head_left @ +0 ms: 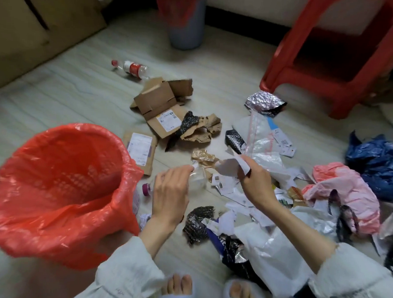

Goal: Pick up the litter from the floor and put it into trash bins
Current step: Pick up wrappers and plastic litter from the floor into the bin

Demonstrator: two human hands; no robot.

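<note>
A bin lined with a red bag (17,201) stands at the left, its mouth open toward me. My left hand (170,190) is just right of it, fingers curled over a clear plastic bottle (198,181) whose purple cap (146,189) pokes out beside the bin. My right hand (253,180) pinches a torn white paper scrap (230,166) held above the floor. Below and around both hands lie paper scraps (233,196), black bubble wrap (197,224) and white plastic bags (269,247).
A second grey bin with a red liner (183,21) stands at the back. Torn cardboard (160,105), a red-labelled bottle (132,68), pink (343,187) and blue (376,161) bags lie around. A red stool (331,59) stands at the right. My slippered feet (204,290) are at the bottom.
</note>
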